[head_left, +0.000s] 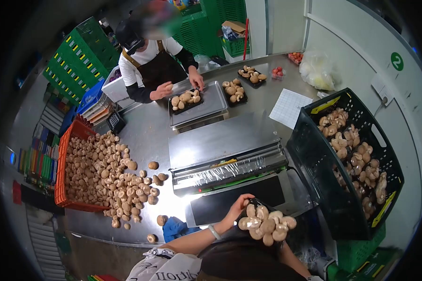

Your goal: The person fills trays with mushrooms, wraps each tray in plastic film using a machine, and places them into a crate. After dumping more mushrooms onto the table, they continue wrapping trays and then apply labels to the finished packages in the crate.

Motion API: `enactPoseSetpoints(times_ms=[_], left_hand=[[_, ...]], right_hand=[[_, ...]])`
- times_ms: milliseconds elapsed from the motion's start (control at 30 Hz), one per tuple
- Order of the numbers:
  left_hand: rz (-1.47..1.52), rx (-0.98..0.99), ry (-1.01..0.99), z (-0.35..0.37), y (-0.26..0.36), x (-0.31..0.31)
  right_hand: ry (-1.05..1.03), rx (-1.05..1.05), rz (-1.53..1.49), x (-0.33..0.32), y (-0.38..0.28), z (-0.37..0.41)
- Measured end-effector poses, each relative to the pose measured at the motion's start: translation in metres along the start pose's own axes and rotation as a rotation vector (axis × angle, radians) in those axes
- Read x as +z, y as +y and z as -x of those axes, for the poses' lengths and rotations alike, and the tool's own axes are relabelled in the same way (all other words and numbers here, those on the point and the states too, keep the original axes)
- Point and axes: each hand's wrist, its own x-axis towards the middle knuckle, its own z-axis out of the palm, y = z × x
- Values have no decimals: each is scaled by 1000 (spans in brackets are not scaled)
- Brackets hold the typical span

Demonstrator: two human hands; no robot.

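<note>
Left hand: the left hand (239, 206) reaches in from the lower left, a pale wristband (214, 232) on the arm. Its fingers curl closed over the near-left rim of the tray of mushrooms (267, 225).
Right hand: hidden under the tray. Only the forearm shows, so I cannot tell its grip.
Tray of mushrooms: a dark tray heaped with brown caps, held up close to the body, just in front of the wrapping machine (227, 164) and clear of the bench (145, 131).
Machine: a roll of clear film (229, 171) lies across its front, with a black plate (239, 201) just below the held tray.
Done so far: the held tray looks full. The tilted black crate (323, 178) on the right already holds many packed trays (356, 159).
Left to do: I see no film drawn over the held tray, so it seems unwrapped. A big heap of loose mushrooms (108, 173) spills from the orange crate (63, 154) onto the bench.
Co-worker: a person in an apron (150, 61) across the bench has both hands at a part-filled tray (187, 100) on a scale (206, 105). Two more filled trays (234, 91) wait beside it.
Nearby: a blue cloth (176, 227) lies near the left arm, and a sheet of paper (290, 107) lies by the black crate.
</note>
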Motion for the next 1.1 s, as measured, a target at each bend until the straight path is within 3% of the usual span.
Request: enactPoseSetpoints(times_ms=[33,133,167,233,300,333,400,433,467,500,533,567,633,700,767,800,833,867,900,933,1000,1033,1100], left_hand=[[447,-98,-30,7,37,29],[445,-78,-214,30,95,65],[573,-186,-243,34,84,62],[456,-59,-448,38,86,60],[437,-196,-535,48,132,88],[387,-153,-636,42,160,101],[286,-148,-766,30,205,122],[241,-206,-812,26,215,131],[176,-268,-846,23,213,138],[109,-327,-883,18,211,144],[24,-377,-893,18,206,147],[-60,-426,-908,17,200,145],[-248,-490,-942,9,185,132],[-327,-457,-887,-9,160,131],[-435,-284,-754,-41,137,139],[-502,-150,-673,-66,131,148],[-573,6,-602,-95,130,159],[-644,160,-535,-124,132,173],[-601,154,-497,-147,170,207],[-680,454,-533,-186,163,214],[-959,660,-564,-243,173,241],[-1018,801,-618,-272,167,252],[-1290,871,-828,-320,148,262]], right_hand=[[-110,119,-1,9,-20,17],[-529,362,143,22,-84,62],[-676,416,198,27,-104,69],[-926,454,302,36,-137,76],[-1068,432,399,44,-155,65],[-1094,399,464,46,-163,57],[-957,277,738,47,-187,35],[-768,211,845,53,-210,32],[-387,317,910,88,-257,46],[-372,32,905,91,-286,54],[-505,-96,788,97,-317,68],[-613,-345,985,113,-333,82],[-785,-344,1288,129,-323,96],[-727,-112,1299,122,-331,82],[-567,32,1117,89,-350,67],[-403,-218,951,65,-354,67],[-154,-298,1003,37,-361,62],[132,-321,870,14,-374,60],[178,-372,271,-10,-384,57],[301,-394,34,-13,-409,59],[480,-410,-18,-40,-436,44],[486,-401,9,-54,-436,31],[491,-384,66,-88,-420,-1]])
